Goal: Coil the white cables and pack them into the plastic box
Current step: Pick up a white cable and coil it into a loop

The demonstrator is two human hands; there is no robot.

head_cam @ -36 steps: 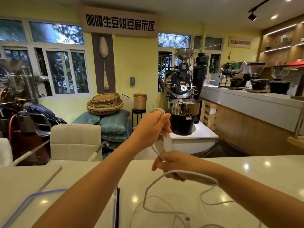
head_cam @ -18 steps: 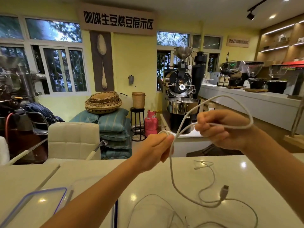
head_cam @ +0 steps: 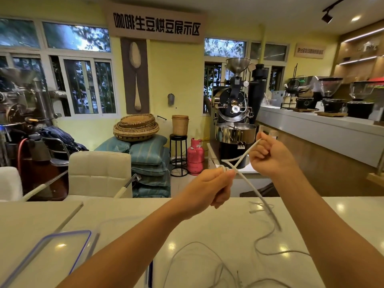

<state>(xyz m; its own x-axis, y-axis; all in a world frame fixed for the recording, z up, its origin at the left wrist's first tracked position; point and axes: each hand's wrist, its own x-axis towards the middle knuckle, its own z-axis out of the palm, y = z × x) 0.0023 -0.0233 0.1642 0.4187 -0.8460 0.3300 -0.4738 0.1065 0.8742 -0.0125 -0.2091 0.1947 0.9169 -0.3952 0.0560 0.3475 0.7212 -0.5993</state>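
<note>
White cable [head_cam: 246, 154] slack lay nearest me in loose loops on the counter [head_cam: 207, 225], below the grip. The blue-rimmed plastic box [head_cam: 68, 232], or its lid, I could not tell which, sat low and left of the grip. My left hand [head_cam: 209, 188] pinched a few small turns of cable at its fingertips, and my right hand [head_cam: 270, 156], just right of it and a little higher, was fisted on the same cable. Half a second before, a wide loop arched over the right hand; now two taut strands crossed between the hands and the tail fell blurred toward the counter. Far beyond the grip, the sign [head_cam: 155, 26] read 咖啡生豆烘豆展示区.
</note>
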